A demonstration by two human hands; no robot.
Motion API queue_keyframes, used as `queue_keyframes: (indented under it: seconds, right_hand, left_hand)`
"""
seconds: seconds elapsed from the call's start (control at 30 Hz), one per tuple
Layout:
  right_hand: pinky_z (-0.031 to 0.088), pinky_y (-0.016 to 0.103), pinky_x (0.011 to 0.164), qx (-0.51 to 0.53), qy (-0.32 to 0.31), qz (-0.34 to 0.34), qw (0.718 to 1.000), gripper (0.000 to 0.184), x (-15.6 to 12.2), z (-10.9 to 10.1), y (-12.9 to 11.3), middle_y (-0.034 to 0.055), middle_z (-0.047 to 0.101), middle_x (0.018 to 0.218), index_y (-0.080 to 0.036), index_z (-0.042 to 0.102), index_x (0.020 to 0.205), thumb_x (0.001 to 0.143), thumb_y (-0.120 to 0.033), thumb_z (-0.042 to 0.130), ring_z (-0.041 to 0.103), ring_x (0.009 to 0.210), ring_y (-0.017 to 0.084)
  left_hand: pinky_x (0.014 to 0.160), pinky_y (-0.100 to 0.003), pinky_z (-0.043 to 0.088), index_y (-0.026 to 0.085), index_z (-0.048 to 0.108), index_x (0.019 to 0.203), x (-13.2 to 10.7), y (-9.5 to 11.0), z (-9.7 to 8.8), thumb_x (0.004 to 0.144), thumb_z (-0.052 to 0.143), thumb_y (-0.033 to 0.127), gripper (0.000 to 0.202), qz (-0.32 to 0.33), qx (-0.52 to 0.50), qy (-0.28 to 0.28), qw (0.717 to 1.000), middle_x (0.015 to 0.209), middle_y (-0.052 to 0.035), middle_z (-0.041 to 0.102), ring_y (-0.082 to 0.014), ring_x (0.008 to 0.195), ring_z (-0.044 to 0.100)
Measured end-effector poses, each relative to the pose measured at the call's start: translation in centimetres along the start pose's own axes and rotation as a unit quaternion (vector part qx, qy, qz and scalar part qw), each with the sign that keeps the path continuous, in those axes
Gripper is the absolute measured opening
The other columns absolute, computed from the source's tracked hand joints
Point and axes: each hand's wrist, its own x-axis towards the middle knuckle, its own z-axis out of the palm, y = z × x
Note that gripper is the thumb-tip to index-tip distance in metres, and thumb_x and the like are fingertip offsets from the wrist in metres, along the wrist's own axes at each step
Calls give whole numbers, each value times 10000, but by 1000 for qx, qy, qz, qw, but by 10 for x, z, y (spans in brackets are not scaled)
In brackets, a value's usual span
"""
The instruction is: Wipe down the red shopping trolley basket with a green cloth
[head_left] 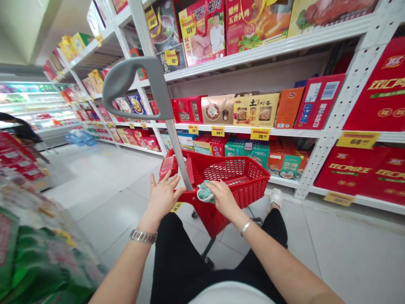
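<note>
A red plastic shopping basket on wheels [243, 179] stands on the floor in front of me, with a tall grey pull handle [152, 86] rising from its near rim. My left hand [163, 196] rests flat on the basket's near left corner, fingers stretched out. My right hand [223, 198] presses a crumpled pale green cloth [204, 193] onto the near rim, fingers curled over it. A watch sits on my left wrist and a bracelet on my right. My legs in black trousers are bent below.
White metal shelves [319, 134] with red, yellow and orange gift boxes and yellow price tags run along the right. Packaged goods [38, 253] crowd the left foreground. Lit chilled cabinets [41, 101] stand at the far left. Grey tiled floor [104, 185] stretches down the aisle.
</note>
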Motion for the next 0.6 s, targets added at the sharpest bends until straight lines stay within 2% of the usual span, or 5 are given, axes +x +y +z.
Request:
queue_keyframes:
  seconds: [0.23,0.37,0.5,0.53,0.6]
  right_hand:
    - [373,544,1134,-143,-8,123,982,523,-40,-54,84,123,704,1266,-229,704,1252,826,7,512,616,1200,271]
    - [448,434,1045,-183,-14,204,962,454,-54,-88,126,114,732,1185,-204,735,1182,834,-12,516,650,1107,249]
    - [465,389,990,-190,-4,232,954,408,-52,-96,137,131,742,1107,-152,748,1120,837,-5,494,659,1032,239]
    - [455,400,1003,-191,-1,233,954,399,-51,-94,136,131,741,1102,-151,748,1113,838,-9,496,656,1031,243]
    - [433,424,1032,-193,4,234,953,387,-49,-91,133,122,740,1098,-163,745,1107,847,-20,497,649,1033,247]
  left_hand:
    - [1166,-795,91,284,686,1308,8,-28,12,978,357,337,469,9,-26,37,999,1361,-107,681,-359,1403,507]
    - [1165,-796,74,290,685,1309,9,-34,18,980,358,343,466,25,-30,57,998,1331,-108,701,-366,1384,524]
    - [1201,-736,110,252,641,1353,-19,-22,26,999,374,308,447,14,-33,163,986,1301,-127,720,-342,1319,588]
    - [1206,-710,150,224,619,1372,-29,-15,28,997,377,279,449,6,-32,215,976,1284,-137,728,-331,1285,613]
    - [1186,-660,256,211,587,1404,-42,2,28,979,438,265,454,42,-35,252,966,1239,-140,745,-330,1263,620]
